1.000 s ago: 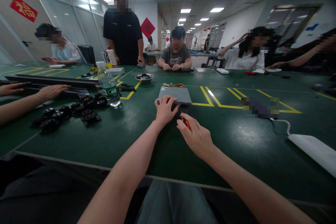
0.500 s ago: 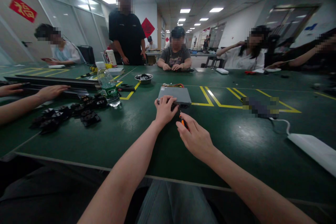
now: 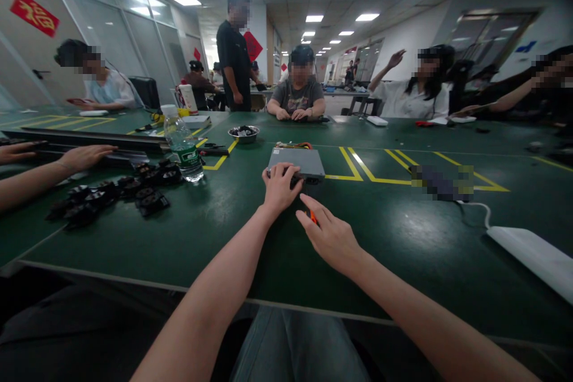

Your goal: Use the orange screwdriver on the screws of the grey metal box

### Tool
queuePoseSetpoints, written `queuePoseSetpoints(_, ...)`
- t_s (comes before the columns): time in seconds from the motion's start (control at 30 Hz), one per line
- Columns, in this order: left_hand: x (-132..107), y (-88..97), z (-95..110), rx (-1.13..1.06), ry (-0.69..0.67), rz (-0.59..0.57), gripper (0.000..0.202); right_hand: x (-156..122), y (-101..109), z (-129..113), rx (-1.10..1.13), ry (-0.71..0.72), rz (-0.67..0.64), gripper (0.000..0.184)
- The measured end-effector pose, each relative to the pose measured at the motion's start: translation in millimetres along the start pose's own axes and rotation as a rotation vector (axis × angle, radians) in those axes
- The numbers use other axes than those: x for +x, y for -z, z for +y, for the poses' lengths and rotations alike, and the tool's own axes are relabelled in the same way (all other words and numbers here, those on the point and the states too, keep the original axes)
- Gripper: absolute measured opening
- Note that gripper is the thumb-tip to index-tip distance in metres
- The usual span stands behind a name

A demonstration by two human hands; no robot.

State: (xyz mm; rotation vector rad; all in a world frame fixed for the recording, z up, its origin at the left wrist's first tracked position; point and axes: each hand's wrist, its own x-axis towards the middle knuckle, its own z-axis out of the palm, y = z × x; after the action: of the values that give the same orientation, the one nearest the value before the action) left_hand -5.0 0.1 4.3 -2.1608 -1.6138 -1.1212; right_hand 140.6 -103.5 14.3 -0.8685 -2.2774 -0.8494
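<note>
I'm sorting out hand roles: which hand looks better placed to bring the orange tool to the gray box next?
Probably the right hand: it holds the orange tool near the gray box; the left hand rests on the box.

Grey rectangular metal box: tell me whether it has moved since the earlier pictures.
No: against the yellow tape on the green tabletop, the grey metal box has kept its place.

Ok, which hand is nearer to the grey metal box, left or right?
Left. The left hand rests on the near edge of the grey metal box; the right hand, holding an orange tool, is apart from it, closer to the person.
</note>
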Motion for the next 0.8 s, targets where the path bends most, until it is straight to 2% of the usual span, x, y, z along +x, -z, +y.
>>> queuePoseSetpoints(0.17,-0.4,-0.6,0.3,-0.005,0.000,0.006,0.029,-3.2,-5.1,2.7,-0.020,-0.096,0.028,0.024)
queuePoseSetpoints(0.33,-0.1,-1.0,1.0,0.000,-0.005,0.017,0.029,-4.1,-4.2,1.6,0.021,-0.016,-0.016,0.023)
queuePoseSetpoints(0.53,-0.2,-1.5,1.4,0.000,0.006,0.011,0.029,-1.2,-7.5,5.4,0.022,-0.111,0.141,0.014)
queuePoseSetpoints(0.7,-0.9,-1.4,1.4,0.012,0.008,0.012,0.029,-4.8,-2.8,12.3,0.060,-0.057,0.189,0.019)
queuePoseSetpoints(0.8,-1.4,-1.5,0.6,0.009,-0.003,0.023,0.029,-11.6,2.8,20.1,0.096,-0.078,0.221,0.022)
